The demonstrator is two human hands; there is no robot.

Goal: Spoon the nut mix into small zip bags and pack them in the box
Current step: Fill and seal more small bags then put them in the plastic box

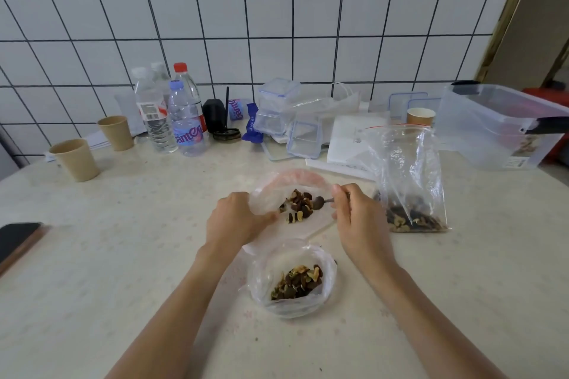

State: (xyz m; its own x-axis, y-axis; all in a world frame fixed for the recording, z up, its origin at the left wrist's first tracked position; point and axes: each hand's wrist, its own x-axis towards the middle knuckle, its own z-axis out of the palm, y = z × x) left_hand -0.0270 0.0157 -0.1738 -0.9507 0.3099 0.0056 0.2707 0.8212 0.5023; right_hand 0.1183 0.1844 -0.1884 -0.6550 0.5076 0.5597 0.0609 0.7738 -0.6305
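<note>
On a pale worktop [123,255], the left hand [234,218] grips a crinkled clear zip bag [277,191] of nut mix [300,204] open; the right hand [357,212] pinches a metal spoon [320,202] inside it.

Both bare forearms reach forward from the near edge of the bench, converging toward its middle. The left hand [235,218] curls, fingers [267,216] pinching thin plastic. The right hand [354,209] is fisted, knuckles up, gripping a slim handle.
</note>
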